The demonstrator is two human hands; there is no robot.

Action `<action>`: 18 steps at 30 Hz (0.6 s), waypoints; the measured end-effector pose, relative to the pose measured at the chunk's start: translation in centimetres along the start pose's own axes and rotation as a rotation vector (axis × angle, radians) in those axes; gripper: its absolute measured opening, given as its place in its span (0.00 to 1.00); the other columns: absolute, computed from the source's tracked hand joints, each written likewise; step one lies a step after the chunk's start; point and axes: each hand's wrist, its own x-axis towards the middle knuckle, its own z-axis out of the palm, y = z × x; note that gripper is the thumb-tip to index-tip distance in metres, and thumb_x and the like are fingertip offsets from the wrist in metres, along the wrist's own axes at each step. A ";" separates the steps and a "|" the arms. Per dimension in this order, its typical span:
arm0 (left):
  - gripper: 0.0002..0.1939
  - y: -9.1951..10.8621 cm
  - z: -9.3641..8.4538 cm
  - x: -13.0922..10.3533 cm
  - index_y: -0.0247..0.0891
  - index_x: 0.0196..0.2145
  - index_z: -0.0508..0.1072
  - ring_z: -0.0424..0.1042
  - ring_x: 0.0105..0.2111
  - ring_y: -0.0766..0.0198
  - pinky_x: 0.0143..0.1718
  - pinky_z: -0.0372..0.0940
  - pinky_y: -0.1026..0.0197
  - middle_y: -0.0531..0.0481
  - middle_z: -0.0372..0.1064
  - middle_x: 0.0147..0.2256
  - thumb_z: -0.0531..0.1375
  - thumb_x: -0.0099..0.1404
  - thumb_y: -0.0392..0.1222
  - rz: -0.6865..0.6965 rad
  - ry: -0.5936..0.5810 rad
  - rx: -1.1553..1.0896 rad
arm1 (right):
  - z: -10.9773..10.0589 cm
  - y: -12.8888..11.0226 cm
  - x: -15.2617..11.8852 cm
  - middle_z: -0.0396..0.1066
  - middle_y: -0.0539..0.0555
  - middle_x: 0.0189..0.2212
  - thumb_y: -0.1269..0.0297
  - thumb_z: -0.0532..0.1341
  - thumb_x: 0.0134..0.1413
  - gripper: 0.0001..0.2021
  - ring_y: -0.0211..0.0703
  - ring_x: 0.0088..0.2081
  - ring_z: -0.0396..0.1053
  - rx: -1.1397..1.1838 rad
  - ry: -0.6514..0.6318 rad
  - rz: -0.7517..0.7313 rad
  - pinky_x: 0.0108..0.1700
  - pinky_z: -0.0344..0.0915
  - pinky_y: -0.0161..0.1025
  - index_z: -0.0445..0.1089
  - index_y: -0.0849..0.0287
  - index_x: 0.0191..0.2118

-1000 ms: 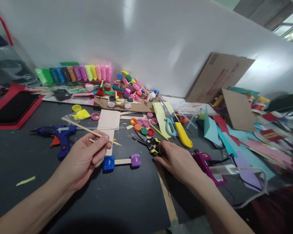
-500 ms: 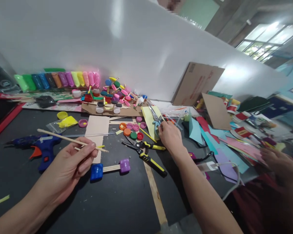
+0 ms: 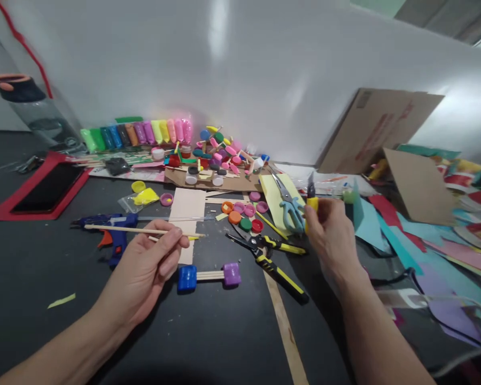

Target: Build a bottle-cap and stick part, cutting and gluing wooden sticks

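Note:
Between its thumb and fingers, my left hand (image 3: 152,267) pinches thin wooden sticks (image 3: 124,230) above the table, in front of the blue glue gun (image 3: 122,235). Closed around a yellow-handled cutter (image 3: 311,202) with its dark tip upward is my right hand (image 3: 332,235). Beside it, blue-handled scissors (image 3: 292,207) lie on yellow paper (image 3: 271,193). Black-and-yellow pliers (image 3: 278,272) rest open between the hands. A blue block (image 3: 187,278) and a purple block (image 3: 232,274), joined by sticks, lie right of my left hand.
Coloured caps (image 3: 246,224) and a beige card (image 3: 187,200) lie mid-table. Clay packs (image 3: 144,132) line the back. A phone (image 3: 48,187) on red card and a water bottle (image 3: 40,117) are left; coloured papers (image 3: 444,267) and cardboard (image 3: 379,131) are right.
My right hand has left the scissors' handles and now holds the yellow cutter upright. The view has shifted left, showing the bottle and phone. My left hand keeps its sticks.

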 end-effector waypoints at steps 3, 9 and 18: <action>0.16 0.0 0.2 -0.1 0.36 0.27 0.67 0.53 0.14 0.82 0.15 0.48 0.78 0.56 0.70 0.24 0.71 0.54 0.44 -0.001 0.015 -0.011 | -0.7 -4.5 -2.9 0.73 0.60 0.40 0.54 0.50 0.65 0.16 0.50 0.37 0.72 0.178 -0.021 -0.169 0.39 0.68 0.44 0.60 0.57 0.51; 0.17 -0.3 0.3 -0.4 0.37 0.27 0.67 0.52 0.15 0.81 0.15 0.47 0.77 0.57 0.70 0.24 0.72 0.52 0.43 -0.005 0.065 -0.012 | -0.9 -11.1 -7.7 0.73 0.56 0.34 0.62 0.52 0.65 0.08 0.47 0.31 0.72 0.485 -0.261 -0.590 0.33 0.67 0.41 0.60 0.56 0.47; 0.16 -0.6 0.6 -0.7 0.37 0.27 0.67 0.56 0.16 0.79 0.16 0.49 0.77 0.58 0.67 0.21 0.72 0.52 0.41 -0.041 0.084 -0.010 | 0.0 -11.1 -7.7 0.74 0.58 0.35 0.61 0.50 0.67 0.09 0.48 0.30 0.73 0.423 -0.327 -0.542 0.32 0.66 0.42 0.60 0.59 0.46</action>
